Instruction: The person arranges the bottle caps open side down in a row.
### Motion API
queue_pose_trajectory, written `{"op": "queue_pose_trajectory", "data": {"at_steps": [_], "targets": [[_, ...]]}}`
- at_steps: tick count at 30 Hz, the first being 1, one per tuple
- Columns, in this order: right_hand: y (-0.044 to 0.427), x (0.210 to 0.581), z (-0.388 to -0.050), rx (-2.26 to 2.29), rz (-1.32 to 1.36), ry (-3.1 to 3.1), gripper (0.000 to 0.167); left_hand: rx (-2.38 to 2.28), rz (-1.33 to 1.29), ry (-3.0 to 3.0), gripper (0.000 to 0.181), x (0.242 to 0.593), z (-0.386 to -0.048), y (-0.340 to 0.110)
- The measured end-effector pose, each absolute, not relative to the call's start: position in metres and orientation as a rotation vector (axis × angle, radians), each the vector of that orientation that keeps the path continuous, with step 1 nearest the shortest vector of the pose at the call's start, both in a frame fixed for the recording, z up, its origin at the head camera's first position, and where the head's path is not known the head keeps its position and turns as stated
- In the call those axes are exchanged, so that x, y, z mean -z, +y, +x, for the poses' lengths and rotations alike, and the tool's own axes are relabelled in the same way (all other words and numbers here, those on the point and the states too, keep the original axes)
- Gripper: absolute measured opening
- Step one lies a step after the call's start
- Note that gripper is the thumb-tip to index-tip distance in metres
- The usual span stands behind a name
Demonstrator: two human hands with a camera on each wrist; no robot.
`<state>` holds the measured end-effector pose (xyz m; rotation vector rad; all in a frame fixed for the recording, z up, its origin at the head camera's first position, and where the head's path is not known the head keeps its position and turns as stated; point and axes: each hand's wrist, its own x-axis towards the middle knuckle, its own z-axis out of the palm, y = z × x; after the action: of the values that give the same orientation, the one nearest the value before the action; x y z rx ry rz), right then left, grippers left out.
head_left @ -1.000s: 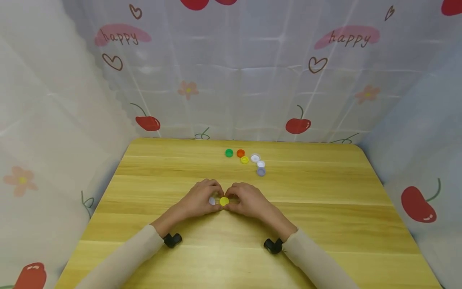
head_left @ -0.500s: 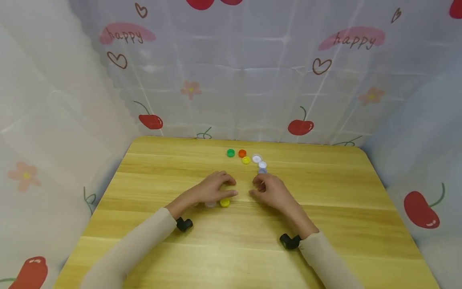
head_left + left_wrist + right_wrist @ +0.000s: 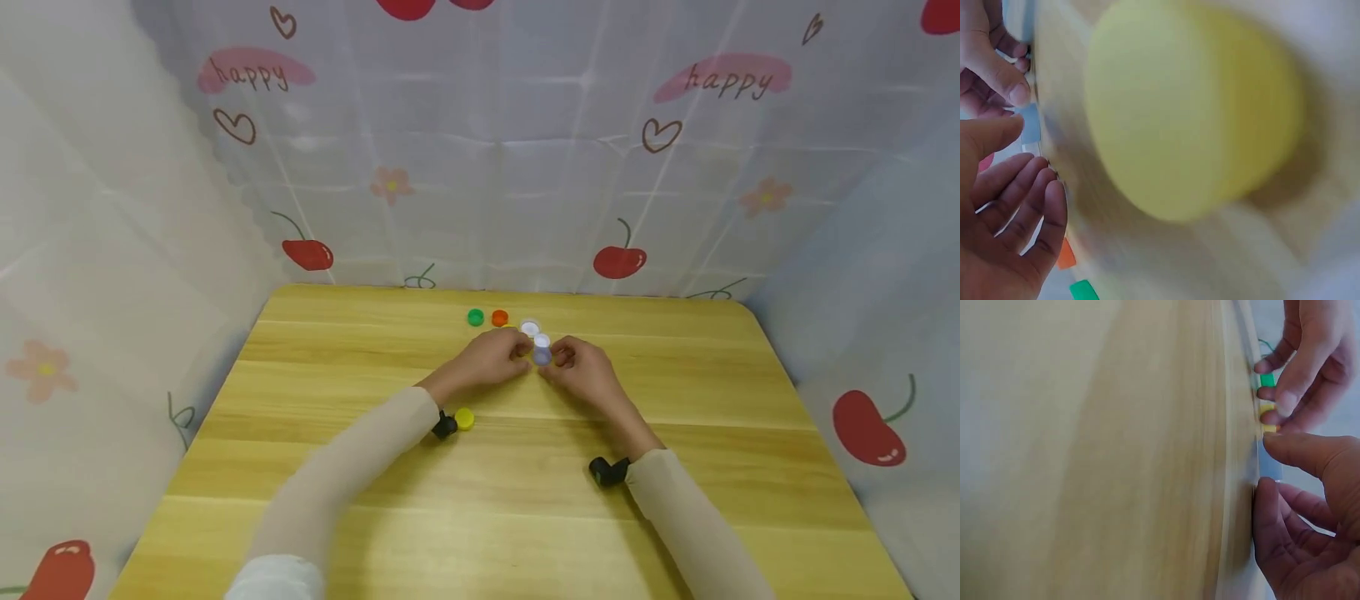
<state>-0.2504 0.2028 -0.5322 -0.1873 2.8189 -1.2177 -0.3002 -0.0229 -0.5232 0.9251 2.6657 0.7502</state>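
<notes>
The blue cap (image 3: 542,357) sits toward the far edge of the worktop (image 3: 690,392), between the left hand (image 3: 491,357) and right hand (image 3: 588,375), white cap (image 3: 542,341) just beyond. Each grip is partly spread; the left holds nothing; right-hand contact cannot be determined.

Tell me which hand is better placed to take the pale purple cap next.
Probably the right hand: in the head view its fingertips are right by the edge of the pale purple cap, while the left hand shows a small gap to it.
</notes>
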Motion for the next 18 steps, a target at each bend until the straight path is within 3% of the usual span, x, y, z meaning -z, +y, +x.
{"op": "queue_pose_trajectory", "data": {"at_steps": [7,18], "targets": [[0.1997,0.5348,-0.2543,1.232,-0.232,2.843,0.030,-0.754,0.865,2.684,0.025,0.5208,-0.3028,-0.0121],[0.1959,0.5396,-0.2509,1.244,-0.286,2.870,0.028,-0.768,0.823,2.705,0.021,0.5238,-0.2952,-0.0129]]}}
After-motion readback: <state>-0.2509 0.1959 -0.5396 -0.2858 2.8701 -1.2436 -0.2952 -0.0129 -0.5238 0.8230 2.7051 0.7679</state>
